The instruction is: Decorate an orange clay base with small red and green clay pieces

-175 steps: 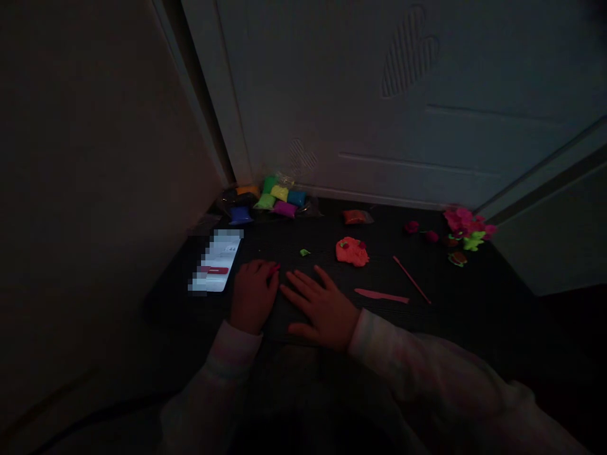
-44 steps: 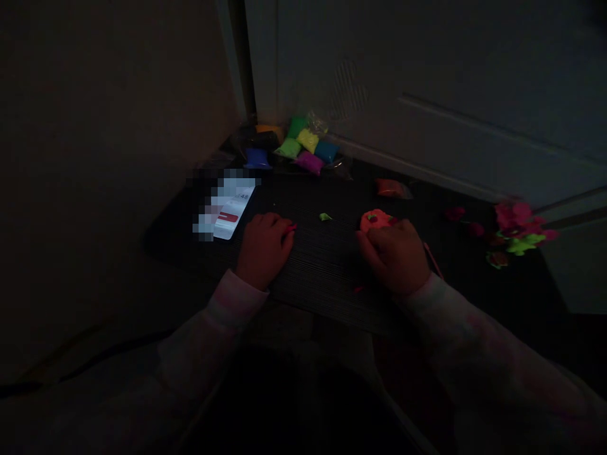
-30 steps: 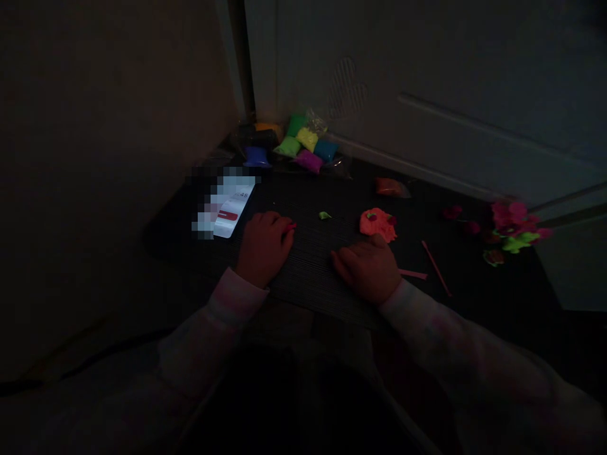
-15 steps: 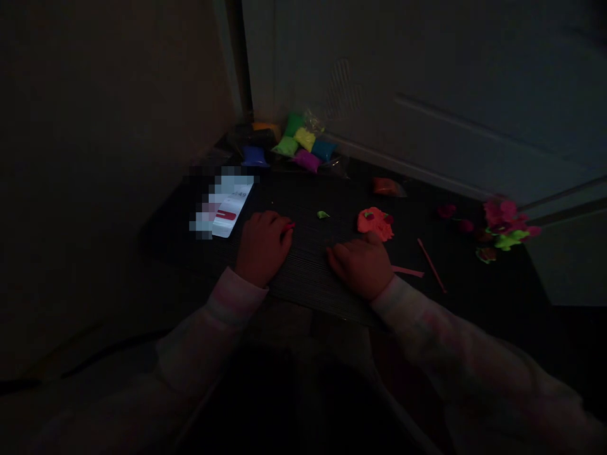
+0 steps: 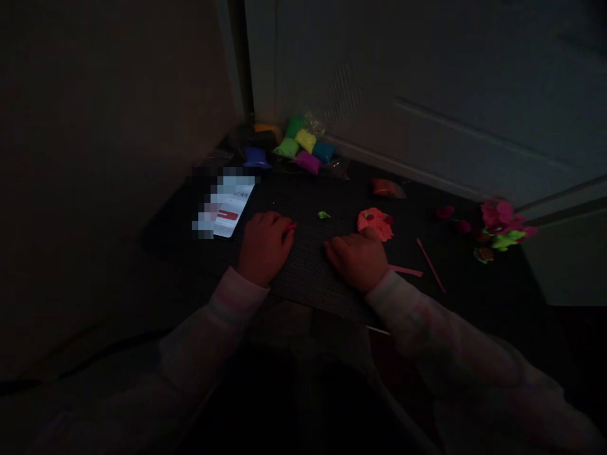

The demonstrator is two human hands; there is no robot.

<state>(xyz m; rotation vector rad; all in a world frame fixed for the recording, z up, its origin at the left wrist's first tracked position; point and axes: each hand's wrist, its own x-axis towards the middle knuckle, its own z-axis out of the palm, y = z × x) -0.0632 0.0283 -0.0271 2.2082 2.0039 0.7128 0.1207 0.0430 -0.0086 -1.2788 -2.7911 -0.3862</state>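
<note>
At the dark table's front edge, my left hand (image 5: pixel 265 248) is closed, pinching a small red piece of modelling clay (image 5: pixel 292 225) between thumb and finger. My right hand (image 5: pixel 358 258) rests on the table with curled fingers; whether anything is in them is hidden. Just beyond it lies a flat orange clay disc (image 5: pixel 375 225) with small dark red and green bits on top. A small green clay piece (image 5: pixel 323 215) sits on the table between and beyond my hands. To the right of my right hand are a pink flat strip (image 5: pixel 406 271) and a thin pink stick tool (image 5: pixel 431 265).
A lit phone (image 5: pixel 232 212) lies left of my left hand. Several bags of coloured clay (image 5: pixel 306 140) are heaped at the back, with an orange-red packet (image 5: pixel 386 188) farther right. Pink clay flowers (image 5: pixel 500 218) with green parts stand at the right end. A wall (image 5: pixel 427 76) borders the back.
My right hand has shifted slightly to the left. My left hand stays nearly in place with the red clay, and the view has moved a little.
</note>
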